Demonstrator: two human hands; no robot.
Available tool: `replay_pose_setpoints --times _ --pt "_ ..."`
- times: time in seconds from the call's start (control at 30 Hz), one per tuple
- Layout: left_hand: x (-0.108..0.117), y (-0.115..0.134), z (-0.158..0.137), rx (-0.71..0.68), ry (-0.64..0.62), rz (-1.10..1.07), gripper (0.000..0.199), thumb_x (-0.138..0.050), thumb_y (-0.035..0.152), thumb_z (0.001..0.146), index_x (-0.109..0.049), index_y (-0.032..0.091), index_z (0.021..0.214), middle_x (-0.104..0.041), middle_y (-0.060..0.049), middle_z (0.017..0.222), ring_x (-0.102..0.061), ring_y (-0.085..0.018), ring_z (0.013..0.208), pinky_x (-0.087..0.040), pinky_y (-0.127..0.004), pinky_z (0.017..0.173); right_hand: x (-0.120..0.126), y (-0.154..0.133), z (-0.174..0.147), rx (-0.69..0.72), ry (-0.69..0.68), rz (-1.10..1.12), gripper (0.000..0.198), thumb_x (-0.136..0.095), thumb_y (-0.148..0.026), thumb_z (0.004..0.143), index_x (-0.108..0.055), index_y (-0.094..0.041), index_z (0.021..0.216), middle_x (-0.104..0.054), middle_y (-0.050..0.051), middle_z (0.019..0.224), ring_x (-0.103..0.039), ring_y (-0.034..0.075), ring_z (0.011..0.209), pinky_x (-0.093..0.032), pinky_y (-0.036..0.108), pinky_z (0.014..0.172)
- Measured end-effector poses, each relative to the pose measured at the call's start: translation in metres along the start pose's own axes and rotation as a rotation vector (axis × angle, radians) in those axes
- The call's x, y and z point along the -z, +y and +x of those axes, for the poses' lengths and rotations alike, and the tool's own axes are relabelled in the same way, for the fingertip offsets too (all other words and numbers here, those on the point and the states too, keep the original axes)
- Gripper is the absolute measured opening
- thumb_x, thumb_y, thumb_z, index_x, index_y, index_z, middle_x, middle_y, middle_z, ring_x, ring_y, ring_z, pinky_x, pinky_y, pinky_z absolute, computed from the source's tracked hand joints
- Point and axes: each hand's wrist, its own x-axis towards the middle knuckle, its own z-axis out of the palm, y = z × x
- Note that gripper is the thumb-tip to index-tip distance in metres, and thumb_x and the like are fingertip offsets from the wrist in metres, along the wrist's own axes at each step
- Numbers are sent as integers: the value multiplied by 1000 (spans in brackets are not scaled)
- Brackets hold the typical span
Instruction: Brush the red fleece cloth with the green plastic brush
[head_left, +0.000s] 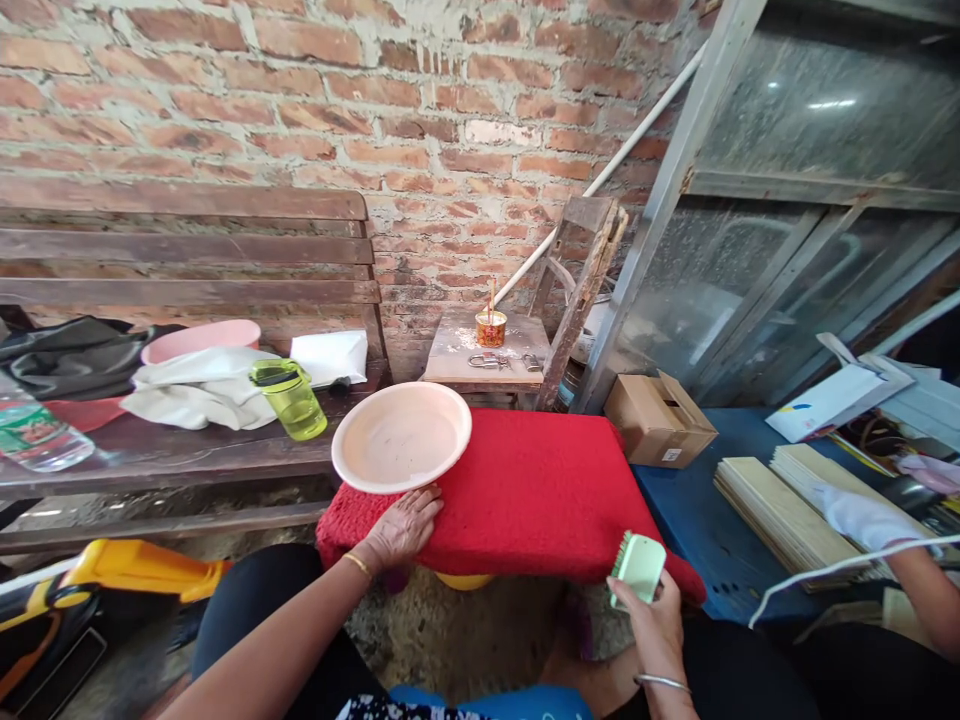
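Observation:
A pale green scrub brush is gripped in my right hand, bristles turned to the left, over the front right edge of a red cloth. The cloth covers a low table. My left hand lies flat on its front left part, fingers stretched out just below the rim of a pale pink basin. Whether the fingertips touch the basin I cannot tell. The basin stands upright on the cloth's left end, with what looks like shallow water in it.
On the wooden bench at left stand a green bottle, a water bottle and white cloth. A chair holds a paper cup. Right, a cardboard box, stacked boards and another person's gloved hand.

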Motion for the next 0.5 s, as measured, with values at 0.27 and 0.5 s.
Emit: replay_pose_setpoints --times 0.27,0.5 --pt "9 10 4 49 -26 -33 33 -48 8 86 -60 14 116 -61 -13 122 -57 -25 119 -45 -41 105 -9 -20 -19 52 -135 -151 86 -75 -62 55 -53 -19 125 -69 6 95 -67 30 82 -54 42 74" --pt "15 11 6 115 -64 -132 27 -50 8 87 -62 17 110 -63 -11 119 -58 -24 117 -46 -41 104 -114 -91 -111 652 -615 -433 54 -61 -35 75 -56 -25 128 -63 8 113 -61 26 105 -47 38 93"
